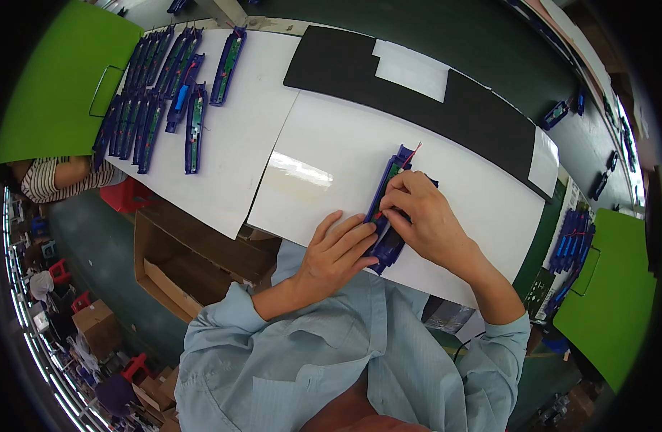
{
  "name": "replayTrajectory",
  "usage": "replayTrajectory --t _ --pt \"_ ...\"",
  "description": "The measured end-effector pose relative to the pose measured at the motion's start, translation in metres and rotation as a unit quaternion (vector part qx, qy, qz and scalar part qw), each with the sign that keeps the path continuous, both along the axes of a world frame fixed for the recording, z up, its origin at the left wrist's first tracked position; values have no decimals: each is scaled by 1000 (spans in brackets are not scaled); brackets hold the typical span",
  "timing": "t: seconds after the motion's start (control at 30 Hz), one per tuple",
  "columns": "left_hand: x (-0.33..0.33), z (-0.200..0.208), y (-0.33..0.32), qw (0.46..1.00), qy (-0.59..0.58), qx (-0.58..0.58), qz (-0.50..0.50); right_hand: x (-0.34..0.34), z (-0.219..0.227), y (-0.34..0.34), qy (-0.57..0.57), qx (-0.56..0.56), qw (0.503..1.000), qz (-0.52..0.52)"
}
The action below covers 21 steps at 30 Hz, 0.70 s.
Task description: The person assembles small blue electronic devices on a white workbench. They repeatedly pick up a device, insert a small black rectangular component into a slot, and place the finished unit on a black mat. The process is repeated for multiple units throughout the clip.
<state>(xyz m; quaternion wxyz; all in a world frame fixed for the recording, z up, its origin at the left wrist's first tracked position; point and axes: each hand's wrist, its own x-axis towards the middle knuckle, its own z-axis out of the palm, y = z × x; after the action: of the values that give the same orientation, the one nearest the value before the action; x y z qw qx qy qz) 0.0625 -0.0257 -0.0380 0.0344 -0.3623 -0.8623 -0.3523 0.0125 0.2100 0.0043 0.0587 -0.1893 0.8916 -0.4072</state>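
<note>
A long dark-blue plastic housing (387,243) with a green circuit board inside lies slanted on the white table, thin red wires rising from its far end. My left hand (336,253) grips its near left side, fingertips on the edge and thumb by the near end. Over the middle of the housing, my right hand (423,214) is closed in a pinch, thumb and index finger together down at the board. A bit of red shows beside those fingertips, but whatever they hold is too small to tell.
Rows of similar blue housings (152,122) with boards lie at the table's left. A black mat (338,61) curves along the far edge. Green panels (64,79) stand either side. A cardboard box (194,266) sits below left; another person's striped sleeve (39,180) shows at far left.
</note>
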Motion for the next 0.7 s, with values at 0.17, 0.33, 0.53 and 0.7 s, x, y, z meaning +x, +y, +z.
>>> replayTrajectory --t 0.17,0.33,0.53,0.7 --pt "-3 -2 0 1000 -14 19 -7 1 -2 -3 1 14 1000 -1" --pt "-3 -3 1 1000 -12 25 -9 0 1 -3 -3 22 1000 2" --pt "-4 -4 0 999 -15 29 -11 0 1 -4 1 26 1000 5" --pt "-3 -3 0 1000 -5 15 -6 3 -2 -5 51 43 997 39"
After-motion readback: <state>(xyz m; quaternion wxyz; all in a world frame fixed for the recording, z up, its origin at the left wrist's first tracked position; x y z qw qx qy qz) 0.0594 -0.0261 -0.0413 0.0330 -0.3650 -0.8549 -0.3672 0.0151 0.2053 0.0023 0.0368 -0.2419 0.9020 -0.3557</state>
